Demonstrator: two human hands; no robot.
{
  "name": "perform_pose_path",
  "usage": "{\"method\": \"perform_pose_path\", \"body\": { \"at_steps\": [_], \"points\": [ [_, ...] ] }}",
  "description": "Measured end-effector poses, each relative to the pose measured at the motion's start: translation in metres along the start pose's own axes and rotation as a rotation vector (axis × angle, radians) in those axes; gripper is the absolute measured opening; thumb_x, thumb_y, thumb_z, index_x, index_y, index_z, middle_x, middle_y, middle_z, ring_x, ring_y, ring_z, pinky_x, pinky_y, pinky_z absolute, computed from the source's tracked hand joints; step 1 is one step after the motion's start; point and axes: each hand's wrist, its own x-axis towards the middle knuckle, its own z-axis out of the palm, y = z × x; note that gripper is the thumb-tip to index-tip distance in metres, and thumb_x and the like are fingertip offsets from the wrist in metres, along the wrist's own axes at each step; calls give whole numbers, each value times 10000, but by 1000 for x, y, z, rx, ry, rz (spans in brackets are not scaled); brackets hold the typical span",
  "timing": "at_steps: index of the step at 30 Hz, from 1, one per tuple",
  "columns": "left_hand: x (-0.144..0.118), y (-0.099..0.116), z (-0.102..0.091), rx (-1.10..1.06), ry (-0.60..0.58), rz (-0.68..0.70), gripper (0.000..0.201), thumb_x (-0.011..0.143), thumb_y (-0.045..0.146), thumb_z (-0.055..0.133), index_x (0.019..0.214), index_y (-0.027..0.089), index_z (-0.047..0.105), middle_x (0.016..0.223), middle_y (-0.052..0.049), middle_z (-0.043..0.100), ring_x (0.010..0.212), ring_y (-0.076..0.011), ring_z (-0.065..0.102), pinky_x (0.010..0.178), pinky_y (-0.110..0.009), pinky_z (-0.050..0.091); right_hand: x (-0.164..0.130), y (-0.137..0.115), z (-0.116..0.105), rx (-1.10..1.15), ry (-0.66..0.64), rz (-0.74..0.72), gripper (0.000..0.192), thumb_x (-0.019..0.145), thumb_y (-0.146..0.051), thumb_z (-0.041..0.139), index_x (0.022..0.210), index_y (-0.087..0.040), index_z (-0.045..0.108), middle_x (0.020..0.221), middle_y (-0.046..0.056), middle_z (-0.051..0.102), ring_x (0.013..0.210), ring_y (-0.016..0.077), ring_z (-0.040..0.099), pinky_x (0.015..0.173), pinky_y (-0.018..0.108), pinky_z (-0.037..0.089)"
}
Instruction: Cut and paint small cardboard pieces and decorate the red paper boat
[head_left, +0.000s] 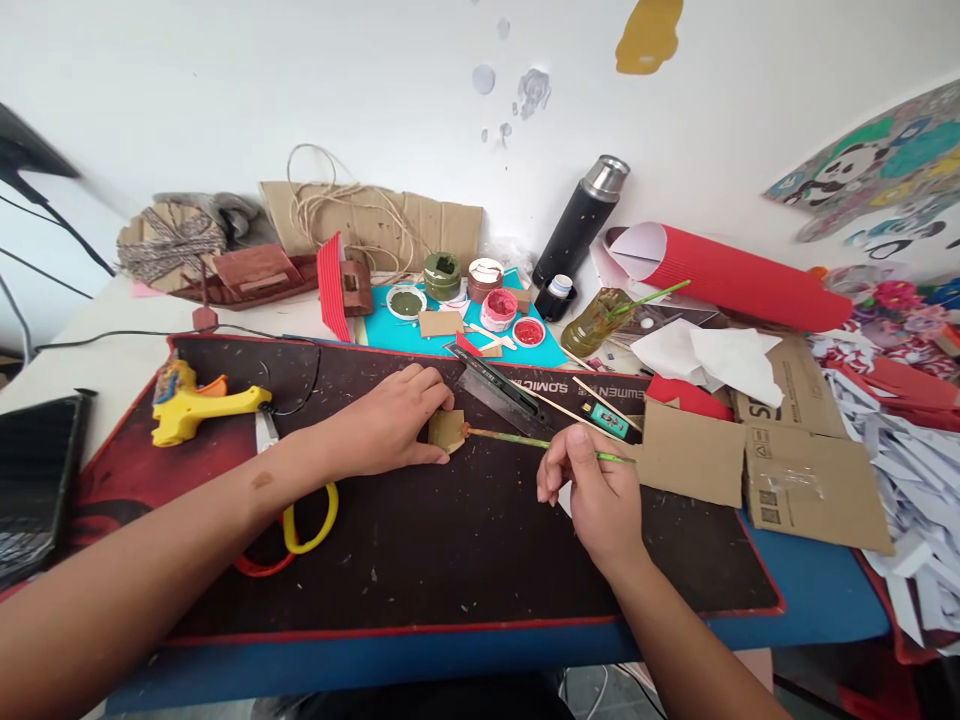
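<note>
Yellow glue gun (196,408), black flask (581,222), red corrugated roll (739,278), paint pots (499,308) behind the mat.

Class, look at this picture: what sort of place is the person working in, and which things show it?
Probably a home craft desk. Open paint pots stand behind the mat, a yellow glue gun lies to the left, and the right hand holds a paintbrush to a small cardboard piece.

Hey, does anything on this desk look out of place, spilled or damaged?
Yes. The flask leans tilted against the wall rather than standing upright, and paint splotches mark the wall above it. Shredded paper spills over the desk's right edge.
</note>
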Motion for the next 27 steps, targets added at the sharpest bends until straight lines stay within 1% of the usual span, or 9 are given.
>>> {"method": "perform_pose_path", "body": {
  "at_steps": [6, 13, 18, 22, 27],
  "points": [
    [-1, 2, -2, 0, -15, -7, 418, 887, 461, 809, 1143, 194, 616, 1172, -94, 601, 1114, -312, 558, 1000, -437, 464, -4, 3, 0, -29, -85, 19, 512, 1023, -629, 639, 732, -207, 651, 520, -7, 596, 449, 143, 600, 427, 231, 425],
    [-1, 1, -1, -20, 12, 10, 394, 892, 476, 789, 1125, 206, 620, 1133, -82, 604, 1072, -302, 559, 974, -432, 461, 8, 4, 3, -52, -47, -3, 515, 1017, -649, 634, 749, -210, 654, 533, -4, 613, 477, 151, 619, 446, 236, 458],
    [-1, 1, -1, 0, 0, -4, 427, 891, 488, 797, 1142, 193, 617, 1143, -96, 603, 1093, -315, 559, 979, -442, 469, 15, 6, 6, -60, -12, -9, 521, 1009, -674, 628, 762, -215, 649, 549, -5, 620, 490, 154, 625, 462, 246, 478],
    [-1, 1, -1, -21, 10, 4, 405, 895, 488, 781, 1130, 202, 616, 1143, -92, 611, 1086, -312, 561, 969, -438, 469, 11, 4, 5, -54, -10, 3, 543, 1004, -680, 632, 723, -216, 629, 531, -12, 589, 476, 150, 615, 456, 243, 464],
    [-2, 0, 1, -46, 33, 5, 389, 896, 500, 765, 1119, 218, 617, 1149, -81, 613, 1079, -303, 564, 963, -426, 465, 3, 0, -1, -17, -47, 36, 557, 996, -678, 646, 689, -216, 609, 505, -26, 539, 447, 150, 609, 427, 238, 435]
  ]
}}
